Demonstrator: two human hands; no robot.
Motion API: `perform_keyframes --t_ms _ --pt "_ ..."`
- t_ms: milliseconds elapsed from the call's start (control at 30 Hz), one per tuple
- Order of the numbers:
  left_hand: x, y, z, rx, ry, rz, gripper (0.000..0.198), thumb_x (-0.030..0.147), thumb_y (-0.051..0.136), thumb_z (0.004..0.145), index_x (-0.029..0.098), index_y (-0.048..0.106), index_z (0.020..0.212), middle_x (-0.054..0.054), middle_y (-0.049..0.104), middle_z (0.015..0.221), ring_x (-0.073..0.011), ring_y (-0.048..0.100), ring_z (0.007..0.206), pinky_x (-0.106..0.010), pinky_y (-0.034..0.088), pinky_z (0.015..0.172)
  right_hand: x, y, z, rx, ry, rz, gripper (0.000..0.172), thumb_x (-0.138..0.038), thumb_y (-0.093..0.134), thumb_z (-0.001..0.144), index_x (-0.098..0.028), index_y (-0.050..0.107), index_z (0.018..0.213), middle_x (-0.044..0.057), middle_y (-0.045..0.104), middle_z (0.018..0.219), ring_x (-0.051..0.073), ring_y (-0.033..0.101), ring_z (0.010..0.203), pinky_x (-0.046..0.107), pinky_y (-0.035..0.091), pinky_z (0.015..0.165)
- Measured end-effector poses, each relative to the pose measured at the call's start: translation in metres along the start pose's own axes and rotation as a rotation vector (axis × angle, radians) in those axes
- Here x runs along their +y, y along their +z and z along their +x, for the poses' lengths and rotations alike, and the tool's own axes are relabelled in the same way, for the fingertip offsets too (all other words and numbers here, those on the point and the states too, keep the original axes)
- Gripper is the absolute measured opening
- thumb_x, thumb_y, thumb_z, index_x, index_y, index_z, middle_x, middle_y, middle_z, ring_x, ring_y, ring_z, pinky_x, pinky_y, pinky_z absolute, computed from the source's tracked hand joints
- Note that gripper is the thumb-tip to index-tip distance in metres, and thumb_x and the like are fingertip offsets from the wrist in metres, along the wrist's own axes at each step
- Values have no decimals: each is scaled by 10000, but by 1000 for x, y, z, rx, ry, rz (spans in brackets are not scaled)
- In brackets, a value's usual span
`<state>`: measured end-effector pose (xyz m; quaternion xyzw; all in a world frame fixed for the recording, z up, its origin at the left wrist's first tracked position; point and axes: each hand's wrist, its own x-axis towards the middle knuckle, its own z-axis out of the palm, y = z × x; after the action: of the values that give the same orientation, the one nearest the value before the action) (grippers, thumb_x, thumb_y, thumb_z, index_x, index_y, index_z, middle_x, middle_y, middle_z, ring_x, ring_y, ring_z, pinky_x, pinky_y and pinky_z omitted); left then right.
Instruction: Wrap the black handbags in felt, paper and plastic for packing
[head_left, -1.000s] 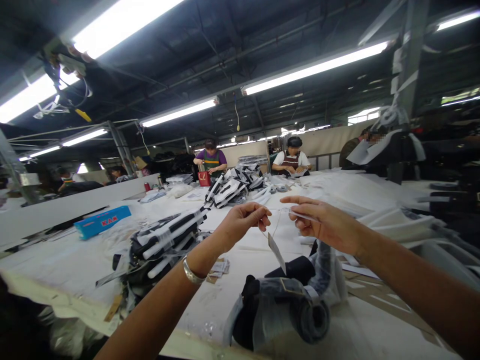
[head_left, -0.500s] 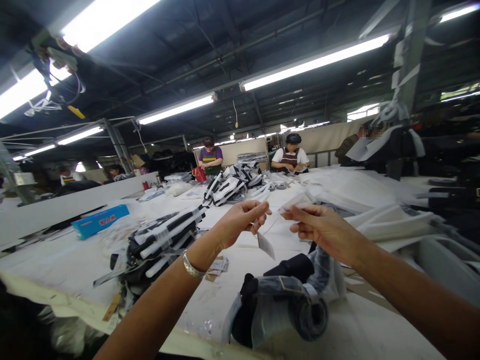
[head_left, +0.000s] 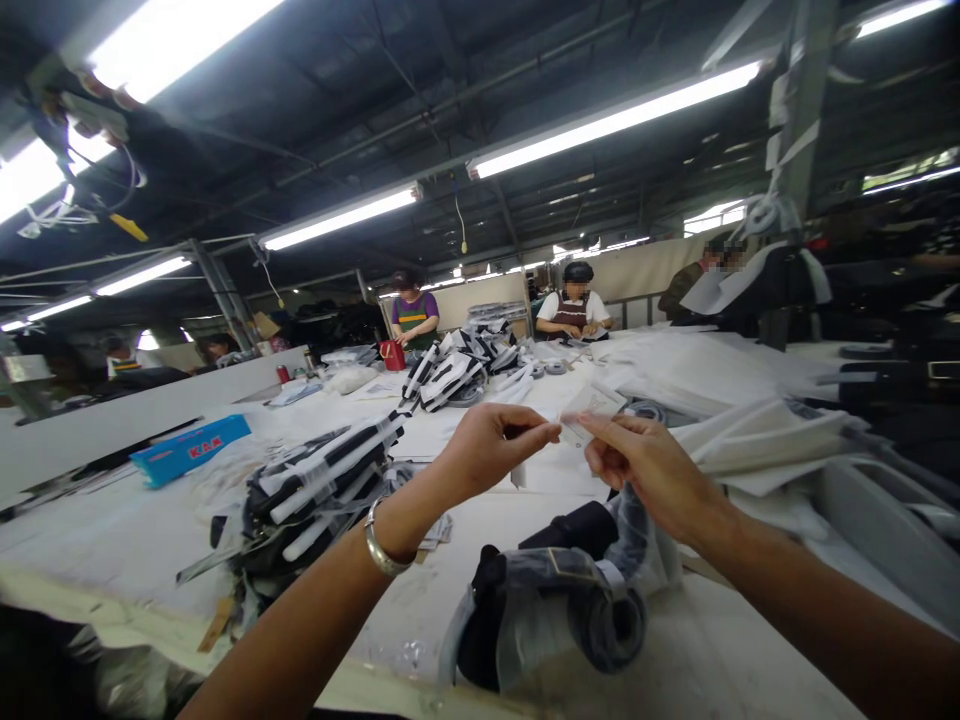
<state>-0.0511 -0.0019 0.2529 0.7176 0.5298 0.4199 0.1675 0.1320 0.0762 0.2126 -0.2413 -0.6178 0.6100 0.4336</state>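
Observation:
A small white paper tag (head_left: 598, 402) with faint dark marks is pinched between the thumb and fingers of my right hand (head_left: 637, 455). My left hand (head_left: 491, 450), with a silver bangle at its wrist, is closed in a pinch right beside the tag's left edge. What lies between its fingertips is too small to tell. Below both hands, a black bag (head_left: 480, 625) wrapped in clear plastic lies on the white table (head_left: 405, 610), with a rolled grey wrapped strap (head_left: 616, 622) on it.
Wrapped black-and-white pieces (head_left: 322, 480) are piled at left, near a blue box (head_left: 191, 450). Another such heap (head_left: 454, 370) lies farther back. White foam sheets (head_left: 757, 430) cover the right side. Across the table sit a co-worker in purple (head_left: 415, 315) and another in an apron (head_left: 574, 312).
My hands have come closer together, and the tag in my right hand now shows more of its face. The tag that hung below my left hand is now mostly hidden. The view has shifted slightly.

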Motion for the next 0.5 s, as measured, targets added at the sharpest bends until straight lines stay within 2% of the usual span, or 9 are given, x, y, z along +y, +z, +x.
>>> perform_keyframes --t_ms 100,233,300,367,433,500 --pt "7 -2 3 14 -80 -392 346 490 701 855 149 758 834 42 550 586 -52 452 519 -175 363 515 8 -1 -3 -20 46 38 367 -494 716 787 -154 648 668 -13 560 518 65 395 407 213 261 402" --pt "14 -3 8 86 -148 -842 293 449 769 820 163 745 881 -8 712 772 -75 650 665 -165 516 661 17 -1 -10 -96 182 111 368 -502 735 781 -158 640 694 -14 577 546 61 435 425 179 306 412" --pt "18 -1 9 112 -155 -941 278 426 791 805 166 742 891 -29 752 861 -106 704 750 -188 556 715 18 -4 -16 -159 264 127 392 -545 724 788 -161 650 757 -8 603 580 61 444 425 172 317 412" --pt "22 1 9 112 -122 -968 260 413 774 829 165 745 903 -48 769 957 -133 728 836 -202 574 753 14 -11 -22 -197 294 115 453 -603 688 804 -165 621 714 -20 562 529 55 387 390 178 296 398" --pt "26 3 9 93 -69 -956 243 407 738 865 170 750 918 -60 764 1062 -155 732 927 -212 578 787 8 -20 -27 -181 268 74 579 -681 620 820 -179 516 551 -50 406 404 47 264 351 194 234 373" --pt "31 6 8 75 -37 -926 238 408 713 885 176 756 919 -63 751 1129 -179 724 999 -225 579 813 1 -30 -30 -64 162 9 642 -737 564 824 -205 441 486 -74 262 358 54 181 351 218 196 360"
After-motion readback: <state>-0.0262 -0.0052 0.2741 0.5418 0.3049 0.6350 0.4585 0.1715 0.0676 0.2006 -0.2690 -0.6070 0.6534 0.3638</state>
